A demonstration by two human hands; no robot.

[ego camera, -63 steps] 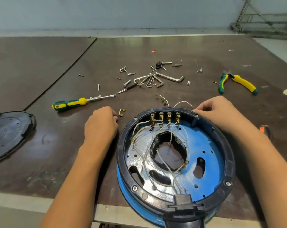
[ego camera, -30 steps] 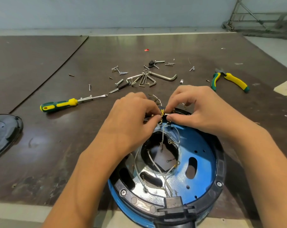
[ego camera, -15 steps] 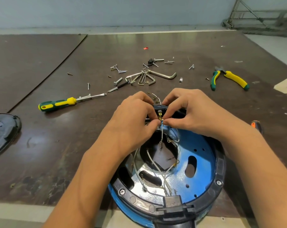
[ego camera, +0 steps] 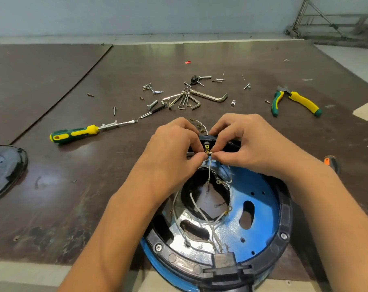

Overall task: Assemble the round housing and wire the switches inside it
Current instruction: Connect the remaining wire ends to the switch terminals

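The round housing (ego camera: 261, 220), blue inside with a black rim, lies open at the table's front edge. Several white wires (ego camera: 202, 213) run across its shiny floor around a central hole. At the far rim sits a black switch block (ego camera: 206, 142) with a brass terminal. My left hand (ego camera: 174, 152) and my right hand (ego camera: 246, 144) meet over that spot. Both pinch a brass connector on a white wire (ego camera: 208, 165) just below the terminal. The other terminals are hidden under my fingers.
A green-yellow screwdriver (ego camera: 77, 132) lies to the left, hex keys (ego camera: 191, 99) and several screws (ego camera: 153, 91) behind the housing, pliers (ego camera: 294, 101) at the right. A black round cover (ego camera: 4, 167) sits at the left edge. An orange-tipped tool (ego camera: 329, 162) lies beside my right forearm.
Both hands moved from beside the housing onto its far rim and closed on a wire connector at the switch block. Over the last second they have stayed there with only small shifts.
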